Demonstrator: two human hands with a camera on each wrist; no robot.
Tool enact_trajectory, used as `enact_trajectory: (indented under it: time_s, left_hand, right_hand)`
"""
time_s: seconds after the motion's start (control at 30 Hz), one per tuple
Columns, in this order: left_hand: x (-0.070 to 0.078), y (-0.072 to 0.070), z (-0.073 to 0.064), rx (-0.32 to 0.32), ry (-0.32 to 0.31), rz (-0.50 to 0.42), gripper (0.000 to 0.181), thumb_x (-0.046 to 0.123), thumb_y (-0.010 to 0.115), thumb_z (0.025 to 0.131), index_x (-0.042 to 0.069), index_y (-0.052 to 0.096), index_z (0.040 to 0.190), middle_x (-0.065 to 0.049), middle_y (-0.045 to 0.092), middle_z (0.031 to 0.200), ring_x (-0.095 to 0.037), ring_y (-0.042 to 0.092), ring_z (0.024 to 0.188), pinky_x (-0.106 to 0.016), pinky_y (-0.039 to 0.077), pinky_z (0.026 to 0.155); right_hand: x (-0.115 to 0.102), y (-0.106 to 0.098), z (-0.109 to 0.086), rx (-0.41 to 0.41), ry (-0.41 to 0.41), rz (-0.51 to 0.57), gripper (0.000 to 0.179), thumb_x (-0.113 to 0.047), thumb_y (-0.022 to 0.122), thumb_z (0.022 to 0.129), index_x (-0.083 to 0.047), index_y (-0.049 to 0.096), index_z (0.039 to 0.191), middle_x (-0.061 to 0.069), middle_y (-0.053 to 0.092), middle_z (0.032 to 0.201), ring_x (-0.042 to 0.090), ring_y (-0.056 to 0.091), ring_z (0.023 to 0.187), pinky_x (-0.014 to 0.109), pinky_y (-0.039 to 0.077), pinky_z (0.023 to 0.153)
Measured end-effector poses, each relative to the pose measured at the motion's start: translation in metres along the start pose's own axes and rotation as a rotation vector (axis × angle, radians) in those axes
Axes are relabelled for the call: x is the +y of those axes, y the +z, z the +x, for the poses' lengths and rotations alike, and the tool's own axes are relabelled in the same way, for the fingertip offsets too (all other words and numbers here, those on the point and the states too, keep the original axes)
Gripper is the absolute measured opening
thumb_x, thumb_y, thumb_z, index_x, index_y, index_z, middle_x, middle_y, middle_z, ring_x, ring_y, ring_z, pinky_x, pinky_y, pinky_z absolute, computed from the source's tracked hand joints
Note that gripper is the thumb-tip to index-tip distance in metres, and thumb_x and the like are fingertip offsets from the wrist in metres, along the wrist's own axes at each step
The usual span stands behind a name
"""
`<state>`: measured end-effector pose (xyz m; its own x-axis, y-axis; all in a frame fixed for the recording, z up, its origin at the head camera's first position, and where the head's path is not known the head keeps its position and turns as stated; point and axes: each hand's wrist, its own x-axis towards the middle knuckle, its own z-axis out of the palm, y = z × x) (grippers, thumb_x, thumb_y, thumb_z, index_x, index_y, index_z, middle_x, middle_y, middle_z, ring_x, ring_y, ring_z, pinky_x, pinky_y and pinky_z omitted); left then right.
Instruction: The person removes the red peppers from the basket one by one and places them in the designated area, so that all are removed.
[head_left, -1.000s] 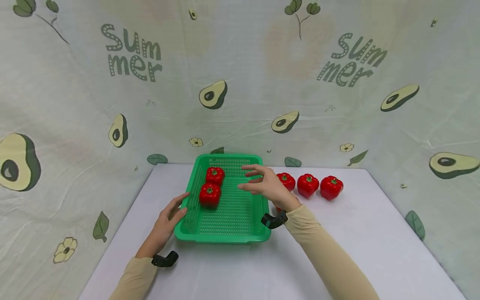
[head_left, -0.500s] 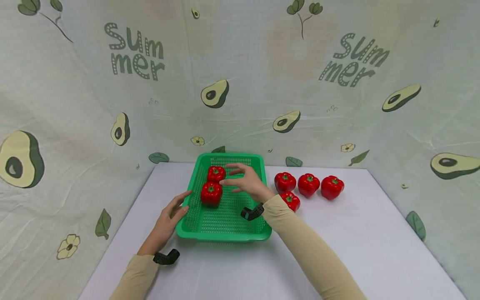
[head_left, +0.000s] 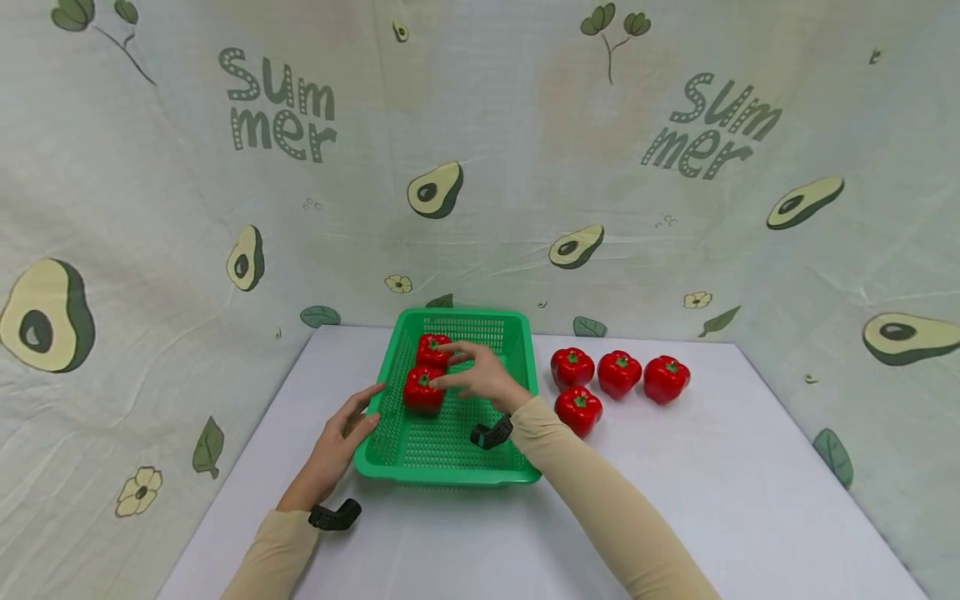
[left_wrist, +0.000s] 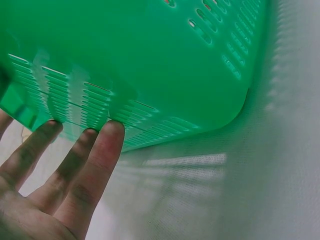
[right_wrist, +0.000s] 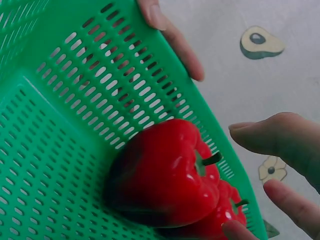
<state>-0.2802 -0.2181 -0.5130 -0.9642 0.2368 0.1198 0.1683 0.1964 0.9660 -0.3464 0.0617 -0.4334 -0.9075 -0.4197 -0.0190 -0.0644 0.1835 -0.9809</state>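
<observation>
A green perforated plastic basket (head_left: 450, 477) holds two red bell peppers by its left side, the nearer pepper (head_left: 422, 398) and one behind it (head_left: 429, 348). My right hand (head_left: 483, 375) hovers over the basket at these peppers, thumb and fingers spread. In the right wrist view its thumb (right_wrist: 285, 132) is apart from the nearer pepper (right_wrist: 160, 175), and a fingertip overlaps the farther one (right_wrist: 225, 210). My left hand (head_left: 341, 437) rests against the basket's left side; the left wrist view shows its straight fingers (left_wrist: 95, 170) at the slotted outer wall.
Right of the basket, several red bell peppers lie on the white table (head_left: 712, 483): a front one (head_left: 578, 410) and a row behind, ending with the rightmost pepper (head_left: 665, 379). A cloth printed with avocados (head_left: 436, 190) hangs around the back and sides.
My right hand has moved left and down from the basket's right part to the two peppers inside. A pepper on the table that the right arm covered now shows. My left hand stays put.
</observation>
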Motion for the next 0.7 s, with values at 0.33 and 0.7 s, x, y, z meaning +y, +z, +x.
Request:
enact_trajectory:
  time_s: [0.33, 0.7]
  left_hand:
    - [0.001, -0.001, 0.0, 0.005, -0.009, 0.004, 0.05, 0.04, 0.055, 0.103, 0.038, 0.04, 0.151, 0.001, 0.033, 0.157, -0.03, 0.048, 0.133, -0.036, 0.053, 0.09]
    - [0.002, -0.002, 0.0, -0.008, 0.025, 0.029, 0.05, 0.035, 0.052, 0.105, 0.033, 0.037, 0.153, -0.005, 0.032, 0.158, -0.034, 0.047, 0.133, -0.042, 0.051, 0.094]
  right_hand:
    - [0.006, 0.007, 0.007, -0.015, 0.048, 0.031, 0.066, -0.013, 0.083, 0.082, -0.007, 0.054, 0.141, 0.029, 0.046, 0.136, 0.035, 0.057, 0.11, 0.065, 0.051, 0.083]
    - [0.005, 0.016, 0.015, -0.02, 0.103, 0.047, 0.068, -0.015, 0.084, 0.081, -0.009, 0.054, 0.141, 0.024, 0.05, 0.138, 0.03, 0.064, 0.103, 0.066, 0.051, 0.08]
